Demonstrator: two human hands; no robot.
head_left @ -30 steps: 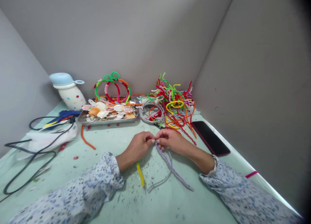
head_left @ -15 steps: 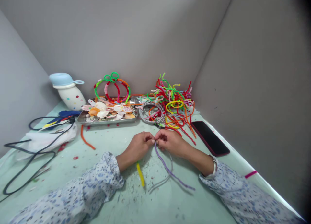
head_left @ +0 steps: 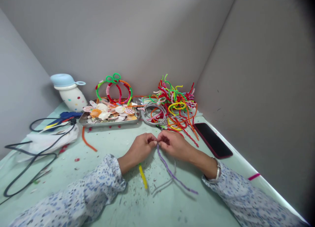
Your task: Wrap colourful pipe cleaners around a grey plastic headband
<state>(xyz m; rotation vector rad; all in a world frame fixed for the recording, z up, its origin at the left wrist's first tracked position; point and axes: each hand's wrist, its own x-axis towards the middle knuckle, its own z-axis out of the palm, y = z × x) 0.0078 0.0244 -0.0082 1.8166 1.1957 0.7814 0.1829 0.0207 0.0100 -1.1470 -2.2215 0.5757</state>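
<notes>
Fingertip to fingertip, my left hand (head_left: 142, 147) and my right hand (head_left: 175, 145) pinch the top end of a purple pipe cleaner (head_left: 169, 170) above the middle of the table. Its free length hangs down and slants toward the lower right. A thin grey wire (head_left: 175, 166) runs down from under my right hand and curves left behind the purple strand; its upper end is hidden by the fingers. A short yellow pipe cleaner (head_left: 143, 177) lies on the table beside my left wrist, its top partly covered.
Behind the hands stand a metal tray (head_left: 110, 123) of shells, a coil of grey wire (head_left: 154, 114) and a heap of colourful pipe cleaners (head_left: 176, 99). A phone (head_left: 213, 141) lies at right. At left are a white bottle (head_left: 72, 97), a black cable (head_left: 17, 184) and an orange pipe cleaner (head_left: 88, 141).
Both hands stay almost in place, still pinching together. The grey wire's loop and lower end have shifted slightly right and down.
</notes>
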